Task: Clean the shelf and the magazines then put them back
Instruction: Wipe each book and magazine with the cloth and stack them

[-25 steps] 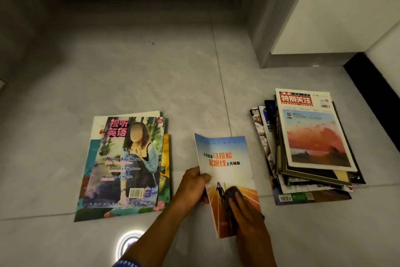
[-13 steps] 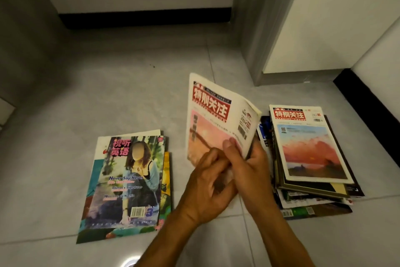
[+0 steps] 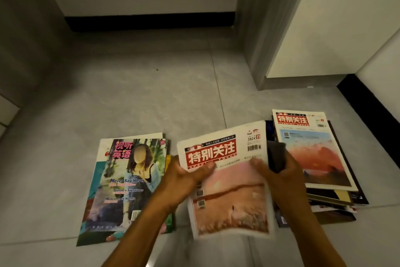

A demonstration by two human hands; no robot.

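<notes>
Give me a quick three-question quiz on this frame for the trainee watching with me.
1. True or false: the held magazine has a red title banner on its cover.
2. Which hand also holds the dark cloth? A) left hand B) right hand C) neither
3. Fill in: the taller pile, the right stack, lies on the ____.

Key: 1 true. 2 B. 3 floor. The left stack is the shorter one, and its top cover shows a person and the words Never Say Never.
</notes>
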